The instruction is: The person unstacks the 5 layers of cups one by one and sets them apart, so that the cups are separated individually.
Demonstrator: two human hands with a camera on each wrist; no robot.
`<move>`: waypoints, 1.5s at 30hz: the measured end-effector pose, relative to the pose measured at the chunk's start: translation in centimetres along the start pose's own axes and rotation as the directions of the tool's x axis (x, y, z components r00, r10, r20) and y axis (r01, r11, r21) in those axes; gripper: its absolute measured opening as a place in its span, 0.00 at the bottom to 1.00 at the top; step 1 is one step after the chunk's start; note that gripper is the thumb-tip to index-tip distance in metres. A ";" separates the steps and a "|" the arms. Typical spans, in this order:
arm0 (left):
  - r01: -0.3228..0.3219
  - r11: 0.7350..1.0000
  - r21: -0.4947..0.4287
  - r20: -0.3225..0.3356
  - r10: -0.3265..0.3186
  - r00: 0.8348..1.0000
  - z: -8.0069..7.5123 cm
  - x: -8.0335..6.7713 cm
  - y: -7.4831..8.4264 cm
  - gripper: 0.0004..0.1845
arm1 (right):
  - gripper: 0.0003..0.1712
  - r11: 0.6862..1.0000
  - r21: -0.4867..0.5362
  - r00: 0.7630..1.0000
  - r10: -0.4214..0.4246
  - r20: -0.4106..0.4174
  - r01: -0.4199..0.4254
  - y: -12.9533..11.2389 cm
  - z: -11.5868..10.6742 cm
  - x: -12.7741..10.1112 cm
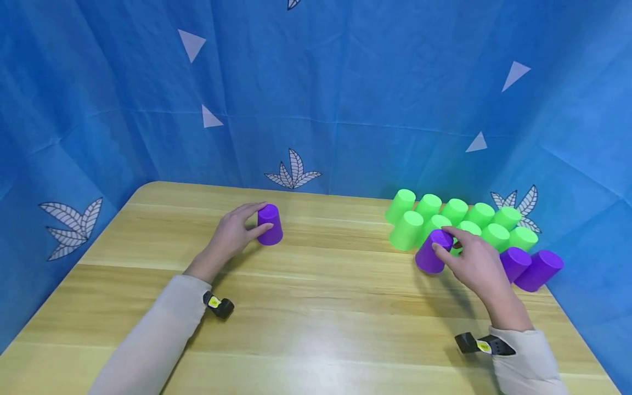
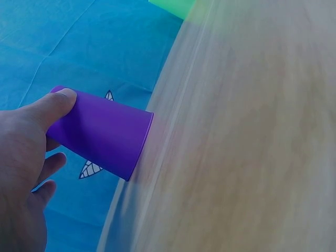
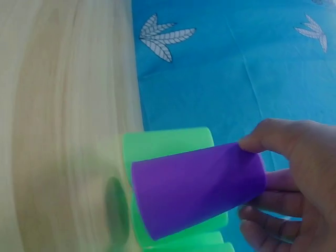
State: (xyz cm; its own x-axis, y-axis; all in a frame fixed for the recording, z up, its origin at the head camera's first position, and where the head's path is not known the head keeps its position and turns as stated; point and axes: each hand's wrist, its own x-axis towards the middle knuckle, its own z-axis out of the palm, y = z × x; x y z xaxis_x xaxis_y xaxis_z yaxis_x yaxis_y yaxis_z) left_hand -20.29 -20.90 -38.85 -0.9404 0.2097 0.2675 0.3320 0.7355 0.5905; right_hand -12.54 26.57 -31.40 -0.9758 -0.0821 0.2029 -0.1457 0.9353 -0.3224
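On the left part of the table an upside-down purple cup [image 1: 269, 226] is pinched near its closed end by my left hand [image 1: 236, 230], thumb on one side and fingers on the other. The left wrist view shows that purple cup [image 2: 102, 131] with its rim right at the tabletop. My right hand [image 1: 474, 258] grips another purple cup [image 1: 430, 257] near its closed end, mouth down, in front of the green cups [image 1: 407, 230]. In the right wrist view this purple cup [image 3: 199, 189] overlaps green ones, and a shadow lies on the wood beside its rim.
Several green cups stand upside down in two rows at the back right of the wooden table [image 1: 316, 307]. Two more purple cups [image 1: 539, 270] stand beyond my right hand, near the right edge. A blue patterned cloth [image 1: 345, 99] hangs behind the table.
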 end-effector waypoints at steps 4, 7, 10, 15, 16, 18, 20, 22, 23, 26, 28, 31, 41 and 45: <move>0.001 1.000 -0.005 -0.003 -0.001 1.000 0.0 -0.1 0.0 0.33 | 0.34 1.000 -0.029 0.998 0.014 0.054 -0.012 0.6 -0.4 0.0; 0.002 1.000 -0.003 -0.004 -0.002 1.000 0.1 -0.1 -0.1 0.33 | 0.35 0.999 -0.042 0.997 0.021 0.077 -0.017 1.0 -0.6 0.0; -0.001 1.000 -0.001 -0.006 0.001 1.000 0.1 -0.1 -0.1 0.33 | 0.35 0.999 -0.046 0.994 0.030 0.101 -0.025 1.3 -0.7 -0.2; -0.004 1.000 0.001 0.000 0.004 1.000 0.2 0.0 0.0 0.34 | 0.36 0.998 -0.056 0.990 0.047 0.135 -0.040 1.6 -0.9 -0.4; -0.003 1.000 0.001 0.002 0.003 1.000 0.2 0.0 0.0 0.34 | 0.37 0.997 -0.059 0.988 0.053 0.143 -0.045 1.6 -1.0 -0.5; -0.005 1.000 0.001 0.006 0.005 1.000 0.2 0.1 0.0 0.34 | 0.38 0.996 -0.069 0.985 0.067 0.162 -0.057 1.8 -1.2 -0.5; -0.007 1.000 0.008 0.008 0.007 1.000 0.2 0.1 0.0 0.34 | 0.38 0.995 -0.077 0.982 0.076 0.174 -0.063 2.0 -1.3 -0.6; -0.007 1.000 0.014 0.007 0.007 1.000 0.2 0.2 0.0 0.34 | 0.38 0.994 -0.079 0.980 0.083 0.179 -0.069 2.1 -1.4 -0.6; -0.007 1.000 0.017 0.007 0.007 1.000 0.2 0.2 0.0 0.34 | 0.37 0.994 -0.079 0.981 0.082 0.175 -0.069 2.2 -1.4 -0.6; -0.004 1.000 0.020 0.007 0.004 1.000 0.2 0.2 0.0 0.34 | 0.36 0.995 -0.075 0.985 0.079 0.152 -0.068 2.2 -1.4 -0.6; -0.003 1.000 0.017 0.006 0.003 1.000 0.2 0.1 -0.1 0.34 | 0.35 0.995 -0.071 0.987 0.075 0.139 -0.066 2.1 -1.4 -0.6; -0.002 1.000 0.007 0.001 0.002 1.000 0.2 0.1 -0.1 0.34 | 0.35 0.996 -0.061 0.989 0.072 0.132 -0.065 2.0 -1.5 -0.5; 0.002 0.997 -0.082 0.001 -0.002 1.000 0.3 0.0 0.2 0.33 | 0.33 0.997 -0.079 0.999 0.027 0.021 -0.025 2.2 -2.0 -0.6; -0.018 0.997 -0.081 -0.008 0.018 1.000 0.2 0.1 1.1 0.33 | 0.27 0.995 -0.073 0.997 -0.069 -0.047 0.065 2.4 -1.7 -0.5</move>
State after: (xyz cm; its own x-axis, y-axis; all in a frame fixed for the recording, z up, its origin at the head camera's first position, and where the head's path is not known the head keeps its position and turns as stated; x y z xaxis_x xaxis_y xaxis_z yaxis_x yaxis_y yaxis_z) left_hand -20.06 -19.92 -38.35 -0.9337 0.2177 0.2841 0.3541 0.6772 0.6449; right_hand -12.09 29.42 -30.67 -0.9547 -0.1298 0.2677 -0.1966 0.9506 -0.2404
